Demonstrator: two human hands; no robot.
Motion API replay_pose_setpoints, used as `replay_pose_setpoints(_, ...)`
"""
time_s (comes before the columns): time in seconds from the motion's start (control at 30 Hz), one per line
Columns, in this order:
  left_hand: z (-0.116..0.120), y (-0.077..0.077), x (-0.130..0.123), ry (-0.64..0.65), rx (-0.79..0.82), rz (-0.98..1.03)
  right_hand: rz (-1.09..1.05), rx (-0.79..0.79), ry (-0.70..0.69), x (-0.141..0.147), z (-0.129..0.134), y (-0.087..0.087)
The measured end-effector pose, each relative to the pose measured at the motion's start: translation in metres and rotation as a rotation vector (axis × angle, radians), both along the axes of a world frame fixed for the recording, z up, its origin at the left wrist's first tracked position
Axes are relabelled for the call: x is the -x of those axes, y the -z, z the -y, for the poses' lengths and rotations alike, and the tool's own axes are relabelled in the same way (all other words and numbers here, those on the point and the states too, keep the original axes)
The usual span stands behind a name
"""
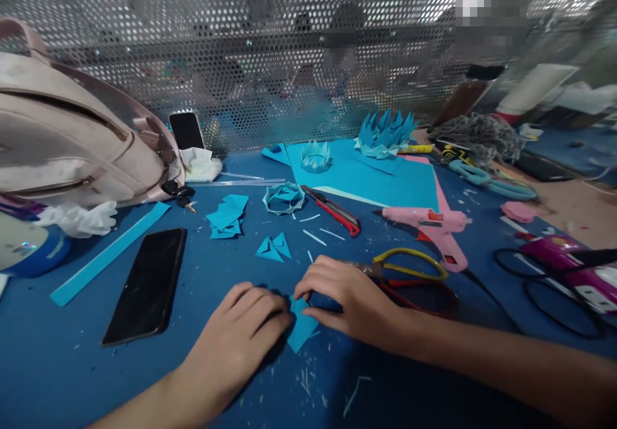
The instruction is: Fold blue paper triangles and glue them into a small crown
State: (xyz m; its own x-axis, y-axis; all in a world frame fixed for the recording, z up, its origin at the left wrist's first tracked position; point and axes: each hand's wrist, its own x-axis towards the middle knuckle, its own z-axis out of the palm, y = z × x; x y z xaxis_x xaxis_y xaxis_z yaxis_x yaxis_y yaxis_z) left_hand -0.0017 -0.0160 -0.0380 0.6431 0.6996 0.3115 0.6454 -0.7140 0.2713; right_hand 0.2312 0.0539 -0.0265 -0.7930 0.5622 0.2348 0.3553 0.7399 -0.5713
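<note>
A small blue paper piece (301,331) lies on the blue table between my two hands. My left hand (245,326) rests at its left edge, fingers curled together, fingertips against the paper. My right hand (340,294) bends over from the right and pinches the paper's upper part between thumb and fingers. Just beyond are two folded blue triangles (273,247), a stack of blue paper pieces (227,217) and a ring of folded paper (284,199). Scissors with yellow and red handles (409,263) lie partly behind my right hand.
A black phone (147,284) and blue strip (108,254) lie left, near a pale bag (72,133). A red cutter (335,211), pink glue gun (436,223) and blue sheet (366,175) lie beyond. Two paper crowns (315,156) (385,134) stand before a perforated metal panel (270,62).
</note>
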Motion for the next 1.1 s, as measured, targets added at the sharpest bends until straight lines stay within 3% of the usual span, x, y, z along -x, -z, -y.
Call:
replay_pose_setpoints(0.37,0.002,0.001,0.014,0.117,-0.216,-0.011,-0.051,0.102,-0.087,-0.006,-0.008,0.006)
replay_pose_setpoints(0.53,-0.002,-0.002,0.014,0.124,-0.205,0.033,-0.080,0.133,-0.137,-0.005,-0.010,-0.002)
replay_pose_setpoints(0.7,-0.002,-0.005,0.014,0.118,-0.189,0.061,-0.119,0.092,-0.224,-0.006,-0.007,-0.008)
replay_pose_setpoints(1.1,-0.001,-0.001,0.014,0.128,-0.156,0.069,-0.108,-0.072,-0.403,-0.007,-0.004,-0.003)
